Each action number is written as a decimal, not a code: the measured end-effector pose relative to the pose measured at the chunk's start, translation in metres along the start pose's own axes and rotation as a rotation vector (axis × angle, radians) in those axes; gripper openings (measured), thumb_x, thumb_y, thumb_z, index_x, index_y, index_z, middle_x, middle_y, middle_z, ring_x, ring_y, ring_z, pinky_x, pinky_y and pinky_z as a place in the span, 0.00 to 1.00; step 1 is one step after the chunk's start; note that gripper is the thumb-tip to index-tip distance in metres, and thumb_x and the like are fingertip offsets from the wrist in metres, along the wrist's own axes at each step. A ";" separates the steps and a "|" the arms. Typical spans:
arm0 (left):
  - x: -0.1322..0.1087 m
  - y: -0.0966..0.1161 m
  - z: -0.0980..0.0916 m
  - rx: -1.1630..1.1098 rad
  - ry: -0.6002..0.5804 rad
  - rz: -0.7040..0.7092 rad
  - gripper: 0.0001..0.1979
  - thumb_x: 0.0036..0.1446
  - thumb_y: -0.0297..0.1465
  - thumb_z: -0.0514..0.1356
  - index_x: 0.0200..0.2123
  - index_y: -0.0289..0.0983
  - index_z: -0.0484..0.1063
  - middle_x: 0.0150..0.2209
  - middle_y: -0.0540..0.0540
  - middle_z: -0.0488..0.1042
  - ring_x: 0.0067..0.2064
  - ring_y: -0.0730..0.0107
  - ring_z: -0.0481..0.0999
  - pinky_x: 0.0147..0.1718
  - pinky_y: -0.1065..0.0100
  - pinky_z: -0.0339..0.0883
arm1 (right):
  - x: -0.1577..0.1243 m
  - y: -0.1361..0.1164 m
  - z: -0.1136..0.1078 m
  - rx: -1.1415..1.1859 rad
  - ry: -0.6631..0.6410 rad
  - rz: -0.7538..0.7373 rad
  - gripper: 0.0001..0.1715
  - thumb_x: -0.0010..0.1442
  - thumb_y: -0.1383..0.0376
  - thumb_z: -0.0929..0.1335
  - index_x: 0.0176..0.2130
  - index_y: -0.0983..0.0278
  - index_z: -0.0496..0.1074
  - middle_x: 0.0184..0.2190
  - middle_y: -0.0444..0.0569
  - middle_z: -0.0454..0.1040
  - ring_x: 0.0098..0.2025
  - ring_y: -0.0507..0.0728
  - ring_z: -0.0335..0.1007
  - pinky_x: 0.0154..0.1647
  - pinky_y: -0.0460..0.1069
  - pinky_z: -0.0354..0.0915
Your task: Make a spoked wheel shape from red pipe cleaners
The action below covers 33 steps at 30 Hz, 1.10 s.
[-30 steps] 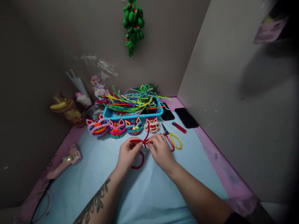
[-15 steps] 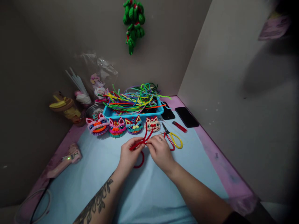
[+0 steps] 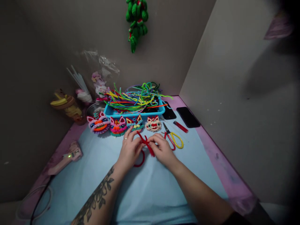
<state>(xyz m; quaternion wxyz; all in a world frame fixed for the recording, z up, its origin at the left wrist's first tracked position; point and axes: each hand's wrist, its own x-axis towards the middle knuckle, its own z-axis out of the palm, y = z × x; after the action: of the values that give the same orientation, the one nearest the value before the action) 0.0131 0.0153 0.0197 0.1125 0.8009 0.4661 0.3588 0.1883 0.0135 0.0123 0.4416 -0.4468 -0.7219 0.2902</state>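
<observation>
Red pipe cleaners (image 3: 149, 148) cross each other between my two hands, above the blue cloth (image 3: 150, 187). My left hand (image 3: 130, 147) pinches them from the left, with a ring on one finger. From the right, my right hand (image 3: 161, 149) pinches the same red pieces near where they cross. A red curved length (image 3: 140, 160) shows below my left fingers; whether it joins the held pieces I cannot tell. Just beyond my hands stand several colourful lion heads made of pipe cleaners, among them a cream one (image 3: 153, 124) and a teal one (image 3: 135, 122).
Behind the heads, a blue tray (image 3: 133, 116) holds many coloured pipe cleaners. Pliers or scissors with red and yellow handles (image 3: 177, 141), a red lighter (image 3: 180, 127) and a dark phone (image 3: 188, 117) lie at right. A pink glue gun (image 3: 67, 157) with its cord lies at left.
The red pipe cleaners have turned, their ends now pointing up left and down right. My left fingers have lifted and spread a little; both hands stay at nearly the same place.
</observation>
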 end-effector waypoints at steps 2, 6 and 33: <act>0.001 0.001 0.000 -0.010 -0.043 0.007 0.07 0.58 0.29 0.55 0.32 0.38 0.72 0.40 0.42 0.74 0.53 0.57 0.66 0.52 0.55 0.60 | 0.001 0.001 -0.001 0.029 0.016 0.029 0.08 0.58 0.69 0.62 0.31 0.63 0.70 0.30 0.47 0.69 0.37 0.56 0.66 0.37 0.49 0.62; 0.002 0.003 -0.002 0.022 -0.136 -0.061 0.10 0.60 0.30 0.51 0.31 0.37 0.70 0.28 0.45 0.73 0.34 0.64 0.70 0.36 0.64 0.64 | 0.003 0.005 -0.002 0.002 0.045 0.096 0.07 0.55 0.71 0.63 0.28 0.63 0.69 0.27 0.46 0.69 0.33 0.55 0.65 0.33 0.48 0.61; 0.004 0.012 0.002 -0.732 -0.223 -0.606 0.15 0.54 0.42 0.55 0.23 0.37 0.63 0.18 0.54 0.61 0.21 0.76 0.59 0.21 0.74 0.54 | 0.002 -0.002 0.001 0.034 -0.037 0.073 0.07 0.57 0.68 0.63 0.28 0.63 0.69 0.29 0.46 0.69 0.35 0.54 0.65 0.34 0.47 0.62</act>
<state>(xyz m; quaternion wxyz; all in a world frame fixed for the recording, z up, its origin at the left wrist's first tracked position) 0.0239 0.0124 0.0259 0.5354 0.5704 0.5068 0.3622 0.1865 0.0140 0.0145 0.4248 -0.4597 -0.7083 0.3264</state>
